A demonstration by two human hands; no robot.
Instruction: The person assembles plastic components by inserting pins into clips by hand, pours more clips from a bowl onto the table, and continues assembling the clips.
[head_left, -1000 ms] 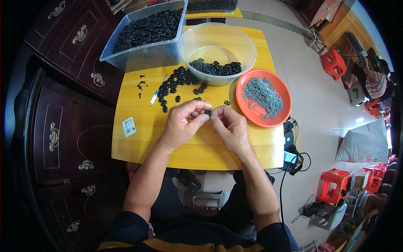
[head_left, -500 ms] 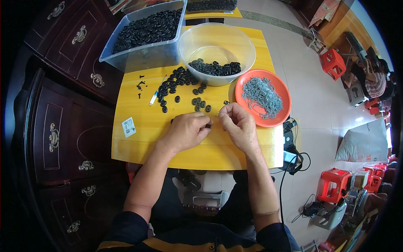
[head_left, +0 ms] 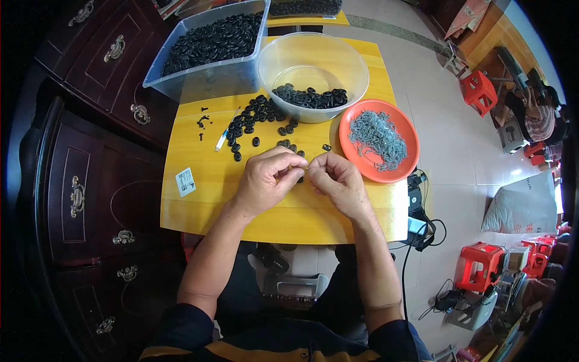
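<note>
My left hand [head_left: 265, 179] is closed with thumb and fingers in a pinch. A small black oval piece [head_left: 301, 179] shows at its thumb tip. Facing it, my right hand [head_left: 339, 184] also pinches, its fingertips almost touching the left ones; whatever small thing is in it is too hidden to name. Just past the hands, several black oval pieces [head_left: 256, 142] lie loose on the yellow table [head_left: 199, 211], some partly covered by my left hand. One more black piece [head_left: 326, 147] lies beyond my right hand. To its right sits an orange-red plate [head_left: 412, 163] of thin grey metal screw-like parts [head_left: 379, 139].
A clear round tub [head_left: 356, 63] and a large bin [head_left: 205, 84] hold more black pieces at the back. A white-and-blue pen-like tool [head_left: 221, 140], tiny black bits [head_left: 201, 123] and a white label [head_left: 185, 182] lie at left. Dark cabinets [head_left: 90, 211] flank the table; a person [head_left: 537, 114] sits far right.
My hands have come together, with the right moving left and the left hand lifting and turning slightly. The black piece at the left thumb shows more clearly now.
</note>
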